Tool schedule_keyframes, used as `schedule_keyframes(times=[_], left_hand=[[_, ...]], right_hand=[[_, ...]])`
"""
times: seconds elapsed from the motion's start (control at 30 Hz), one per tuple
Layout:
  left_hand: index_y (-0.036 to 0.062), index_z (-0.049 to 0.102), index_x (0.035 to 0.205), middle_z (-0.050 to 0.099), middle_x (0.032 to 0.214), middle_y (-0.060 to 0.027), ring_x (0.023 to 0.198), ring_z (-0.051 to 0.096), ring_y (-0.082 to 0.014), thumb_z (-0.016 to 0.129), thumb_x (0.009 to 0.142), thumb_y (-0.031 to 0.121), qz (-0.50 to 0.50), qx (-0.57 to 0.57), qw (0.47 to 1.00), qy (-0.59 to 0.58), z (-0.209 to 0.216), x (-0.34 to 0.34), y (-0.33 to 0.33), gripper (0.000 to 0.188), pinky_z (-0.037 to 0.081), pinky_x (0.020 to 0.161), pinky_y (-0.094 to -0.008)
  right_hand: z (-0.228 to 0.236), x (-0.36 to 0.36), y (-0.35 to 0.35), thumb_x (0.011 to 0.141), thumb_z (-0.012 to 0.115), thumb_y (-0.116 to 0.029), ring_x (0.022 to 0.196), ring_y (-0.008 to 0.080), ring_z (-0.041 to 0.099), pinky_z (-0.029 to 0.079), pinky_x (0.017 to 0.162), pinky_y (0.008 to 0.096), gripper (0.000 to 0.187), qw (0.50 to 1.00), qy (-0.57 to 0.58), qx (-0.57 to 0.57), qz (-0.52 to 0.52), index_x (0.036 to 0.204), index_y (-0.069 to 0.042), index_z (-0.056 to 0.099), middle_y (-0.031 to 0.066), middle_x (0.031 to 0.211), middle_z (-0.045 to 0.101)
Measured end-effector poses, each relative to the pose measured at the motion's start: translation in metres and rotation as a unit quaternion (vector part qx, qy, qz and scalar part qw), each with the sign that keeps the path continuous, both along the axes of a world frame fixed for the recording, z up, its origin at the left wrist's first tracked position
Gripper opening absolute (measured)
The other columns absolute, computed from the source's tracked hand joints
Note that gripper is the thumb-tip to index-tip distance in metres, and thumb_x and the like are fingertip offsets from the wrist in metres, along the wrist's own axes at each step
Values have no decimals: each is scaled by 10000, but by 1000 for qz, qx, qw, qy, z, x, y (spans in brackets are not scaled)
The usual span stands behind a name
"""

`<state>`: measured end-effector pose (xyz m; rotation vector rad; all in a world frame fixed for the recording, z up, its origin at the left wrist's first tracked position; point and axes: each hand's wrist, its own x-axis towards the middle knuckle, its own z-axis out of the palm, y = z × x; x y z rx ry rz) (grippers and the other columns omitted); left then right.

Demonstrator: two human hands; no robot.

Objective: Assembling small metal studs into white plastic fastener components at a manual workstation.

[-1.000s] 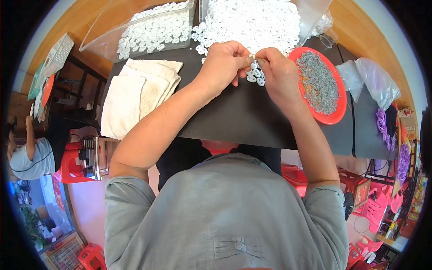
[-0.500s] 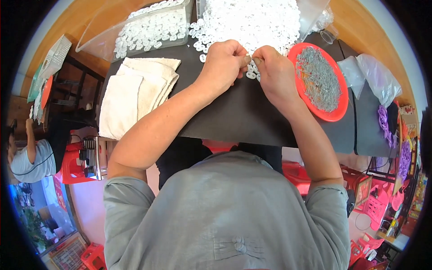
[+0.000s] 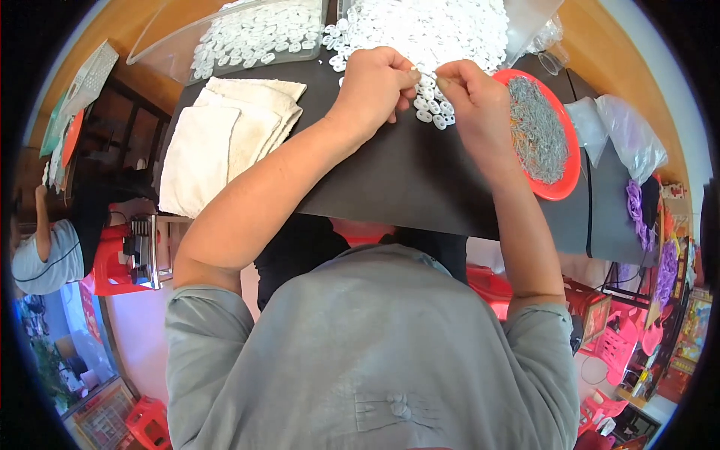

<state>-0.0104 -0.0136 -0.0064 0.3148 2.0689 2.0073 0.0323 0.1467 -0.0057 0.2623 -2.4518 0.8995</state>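
My right hand (image 3: 480,97) has eased away from my left hand (image 3: 379,86); both fingertips narrow, contents unclear, near white oval pieces (image 3: 424,116) on the table (image 3: 390,176). Fine handling, seemingly; next wants steadiness.

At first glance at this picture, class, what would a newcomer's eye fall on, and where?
Probably the bright heap of white pieces at the top middle. Just below it, the left hand and right hand nearly meet at the fingertips. Then comes the red plate of thin grey pieces, to the right of the right hand.
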Motion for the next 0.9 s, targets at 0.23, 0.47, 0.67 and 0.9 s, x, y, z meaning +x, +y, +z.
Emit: schedule_keyframes(times=[0.23,0.47,0.67,0.9], left_hand=[[-1,603,811,601,671,-61,513,546,-126,641,852,56,4,95,994,-54,-1,-5,-3,80,402,409,-255],[4,602,821,604,684,-67,527,552,-130,631,860,69,-7,118,991,-65,-2,-6,-4,81,407,427,-255],[5,593,875,615,738,-76,602,584,-144,600,882,95,-9,135,989,-55,-1,-10,-6,91,447,492,-271],[-9,588,925,641,842,-112,776,636,-218,577,886,101,25,226,973,-38,20,-10,-5,117,497,673,-331]], right_hand=[[-6,14,2,794,665,-169,669,290,636,486,585,389,105,957,-55,284,22,800,-72,625,79,759,651],[-10,13,-4,824,600,-125,704,300,642,491,589,426,85,927,-67,368,6,796,-51,568,115,794,609],[-8,7,-1,841,600,-146,693,290,634,489,589,403,108,939,-5,341,-31,828,-42,578,129,778,609],[13,0,11,923,575,-203,606,105,557,405,542,247,181,944,-230,-215,102,943,-28,619,0,695,604]])
